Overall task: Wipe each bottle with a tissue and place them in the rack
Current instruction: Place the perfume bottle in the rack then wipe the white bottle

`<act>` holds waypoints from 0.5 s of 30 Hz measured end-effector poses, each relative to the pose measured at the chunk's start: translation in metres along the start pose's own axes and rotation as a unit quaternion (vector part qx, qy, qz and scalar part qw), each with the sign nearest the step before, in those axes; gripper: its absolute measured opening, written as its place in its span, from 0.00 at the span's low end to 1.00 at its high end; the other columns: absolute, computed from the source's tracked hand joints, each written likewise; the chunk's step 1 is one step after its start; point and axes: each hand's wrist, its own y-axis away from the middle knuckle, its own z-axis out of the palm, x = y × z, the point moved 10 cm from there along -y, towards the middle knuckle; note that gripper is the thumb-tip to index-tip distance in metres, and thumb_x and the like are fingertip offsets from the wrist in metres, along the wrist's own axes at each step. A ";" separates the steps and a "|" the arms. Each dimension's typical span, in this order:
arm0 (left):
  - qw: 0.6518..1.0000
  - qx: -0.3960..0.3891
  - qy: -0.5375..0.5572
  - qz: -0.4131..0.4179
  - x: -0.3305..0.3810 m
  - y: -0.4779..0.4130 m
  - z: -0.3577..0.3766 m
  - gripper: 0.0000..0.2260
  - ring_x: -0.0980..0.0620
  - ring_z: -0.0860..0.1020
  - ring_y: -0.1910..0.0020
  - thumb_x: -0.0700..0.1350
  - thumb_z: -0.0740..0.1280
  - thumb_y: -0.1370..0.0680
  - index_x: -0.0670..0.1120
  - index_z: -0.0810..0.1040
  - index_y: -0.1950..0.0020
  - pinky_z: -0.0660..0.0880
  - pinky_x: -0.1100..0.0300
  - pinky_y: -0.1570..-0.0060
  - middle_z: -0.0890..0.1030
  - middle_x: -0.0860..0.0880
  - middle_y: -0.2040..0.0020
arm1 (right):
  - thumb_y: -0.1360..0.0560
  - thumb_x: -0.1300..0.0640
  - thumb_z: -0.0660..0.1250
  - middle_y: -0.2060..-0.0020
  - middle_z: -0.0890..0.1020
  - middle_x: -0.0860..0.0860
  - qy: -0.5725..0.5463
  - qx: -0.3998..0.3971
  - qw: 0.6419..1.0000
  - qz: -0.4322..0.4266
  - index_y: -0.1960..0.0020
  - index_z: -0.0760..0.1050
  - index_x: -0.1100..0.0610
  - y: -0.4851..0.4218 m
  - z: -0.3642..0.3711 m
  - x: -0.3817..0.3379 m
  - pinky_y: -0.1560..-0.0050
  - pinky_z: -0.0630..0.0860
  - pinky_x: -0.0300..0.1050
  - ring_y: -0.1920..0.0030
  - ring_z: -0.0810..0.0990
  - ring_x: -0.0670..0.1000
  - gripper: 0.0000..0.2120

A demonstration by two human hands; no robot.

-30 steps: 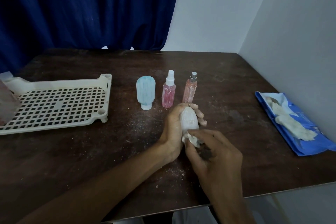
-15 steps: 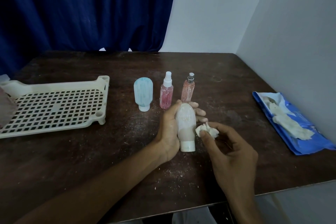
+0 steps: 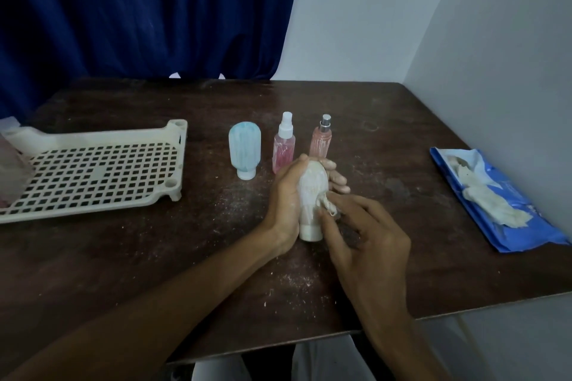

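My left hand (image 3: 286,198) grips a white tube bottle (image 3: 311,195) standing cap-down on the dark table near the middle. My right hand (image 3: 365,238) pinches a crumpled tissue (image 3: 327,206) and presses it against the bottle's right side. Behind stand a pale blue tube bottle (image 3: 245,150), a pink spray bottle with a white nozzle (image 3: 283,145) and a pink spray bottle with a silver nozzle (image 3: 322,139), all upright. The cream perforated rack (image 3: 93,170) lies at the left.
A blue pack of wipes (image 3: 501,204) with white tissue spilling out lies at the right, close to the wall. A pinkish object (image 3: 10,170) sits on the rack's left end, cut off by the frame. The table's (image 3: 123,257) front edge is near my forearms.
My right hand, which had pulled the tissue away from the bottle half a second ago, has come back against the bottle's side. The left hand keeps holding the bottle upright.
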 end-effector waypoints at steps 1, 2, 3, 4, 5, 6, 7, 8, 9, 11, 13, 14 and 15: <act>1.000 0.002 0.001 0.002 0.002 -0.001 0.000 0.18 0.44 0.82 0.59 0.50 0.55 0.18 0.38 0.78 0.50 0.79 0.52 0.57 0.81 0.39 0.59 | 0.27 0.62 0.75 0.50 0.84 0.50 -0.001 -0.003 1.000 -0.005 0.45 0.85 0.59 0.000 0.001 -0.002 0.45 0.73 0.28 0.51 0.82 0.42 0.10; 1.000 0.007 -0.001 0.006 0.004 -0.001 0.000 0.18 0.44 0.81 0.60 0.49 0.54 0.17 0.37 0.78 0.50 0.79 0.53 0.57 0.81 0.40 0.59 | 0.26 0.61 0.75 0.51 0.84 0.51 -0.003 -0.007 1.000 -0.010 0.46 0.85 0.59 -0.002 0.001 -0.003 0.45 0.72 0.27 0.51 0.82 0.42 0.09; 1.000 0.012 -0.004 0.010 0.005 -0.001 0.000 0.18 0.45 0.81 0.61 0.48 0.53 0.16 0.37 0.77 0.50 0.80 0.53 0.57 0.81 0.40 0.60 | 0.26 0.61 0.75 0.51 0.85 0.51 -0.004 -0.013 1.000 -0.014 0.47 0.85 0.59 -0.004 0.001 -0.003 0.45 0.73 0.28 0.51 0.82 0.42 0.09; 1.000 0.014 -0.005 0.014 0.006 -0.001 0.000 0.19 0.45 0.81 0.61 0.47 0.52 0.15 0.37 0.77 0.51 0.80 0.54 0.57 0.81 0.40 0.60 | 0.26 0.62 0.75 0.51 0.85 0.52 -0.003 -0.019 1.000 -0.018 0.47 0.85 0.59 -0.006 0.001 -0.003 0.46 0.75 0.30 0.52 0.83 0.44 0.08; 1.000 0.014 -0.009 0.018 0.007 0.000 0.000 0.19 0.45 0.81 0.62 0.46 0.51 0.15 0.36 0.77 0.51 0.80 0.54 0.57 0.81 0.40 0.60 | 0.27 0.62 0.75 0.52 0.85 0.52 -0.003 -0.023 1.000 -0.018 0.47 0.85 0.59 -0.009 0.001 -0.001 0.48 0.77 0.33 0.52 0.83 0.45 0.08; 1.000 0.013 -0.016 0.022 0.008 0.000 0.001 0.18 0.45 0.80 0.62 0.46 0.52 0.15 0.37 0.77 0.51 0.79 0.54 0.57 0.81 0.40 0.60 | 0.27 0.62 0.75 0.52 0.85 0.52 -0.006 -0.023 1.000 -0.013 0.47 0.85 0.59 -0.012 0.001 0.001 0.50 0.79 0.35 0.52 0.84 0.45 0.09; 0.999 0.011 -0.023 0.028 0.009 0.000 0.001 0.18 0.46 0.79 0.62 0.46 0.52 0.15 0.37 0.77 0.51 0.78 0.54 0.57 0.81 0.40 0.60 | 0.27 0.63 0.75 0.52 0.85 0.52 -0.011 -0.021 1.000 -0.007 0.47 0.85 0.58 -0.015 0.001 0.002 0.51 0.78 0.33 0.53 0.83 0.44 0.09; 0.999 0.009 -0.029 0.034 0.010 0.000 0.002 0.18 0.46 0.79 0.63 0.47 0.53 0.16 0.38 0.77 0.51 0.77 0.55 0.58 0.81 0.40 0.60 | 0.27 0.63 0.75 0.52 0.85 0.52 -0.013 -0.021 1.000 -0.006 0.46 0.85 0.58 -0.017 0.002 0.002 0.52 0.76 0.28 0.54 0.82 0.42 0.09; 0.999 0.009 -0.033 0.040 0.011 0.000 0.002 0.17 0.46 0.78 0.63 0.48 0.53 0.16 0.38 0.77 0.51 0.76 0.55 0.59 0.82 0.41 0.60 | 0.27 0.64 0.75 0.52 0.85 0.52 -0.012 -0.022 1.000 -0.011 0.47 0.85 0.59 -0.019 0.004 0.000 0.52 0.72 0.24 0.54 0.81 0.41 0.09; 0.998 0.011 -0.028 0.047 0.012 0.000 0.000 0.17 0.46 0.79 0.63 0.49 0.54 0.18 0.38 0.77 0.51 0.78 0.55 0.58 0.81 0.41 0.60 | 0.28 0.65 0.75 0.52 0.85 0.53 -0.003 -0.029 0.999 -0.029 0.48 0.85 0.60 -0.016 0.007 -0.004 0.50 0.68 0.20 0.54 0.81 0.42 0.09; 0.998 0.012 -0.022 0.051 0.013 0.000 -0.001 0.17 0.46 0.80 0.63 0.48 0.54 0.18 0.37 0.76 0.51 0.79 0.54 0.58 0.80 0.40 0.61 | 0.28 0.65 0.76 0.53 0.85 0.54 -0.001 -0.033 0.999 -0.034 0.48 0.85 0.60 -0.012 0.008 -0.004 0.49 0.68 0.20 0.54 0.82 0.43 0.09; 0.998 0.015 -0.026 0.054 0.014 0.000 -0.002 0.17 0.46 0.80 0.64 0.47 0.53 0.17 0.37 0.76 0.51 0.79 0.55 0.59 0.80 0.40 0.61 | 0.28 0.64 0.76 0.53 0.86 0.53 -0.009 -0.032 0.999 -0.029 0.48 0.85 0.59 -0.011 0.007 -0.003 0.50 0.70 0.21 0.55 0.82 0.42 0.09; 0.998 0.019 -0.030 0.059 0.014 0.000 -0.003 0.17 0.46 0.80 0.64 0.47 0.53 0.17 0.37 0.76 0.51 0.79 0.55 0.60 0.79 0.39 0.61 | 0.27 0.63 0.75 0.53 0.85 0.53 -0.021 -0.029 0.999 -0.022 0.48 0.85 0.59 -0.013 0.006 0.000 0.53 0.73 0.23 0.56 0.82 0.42 0.08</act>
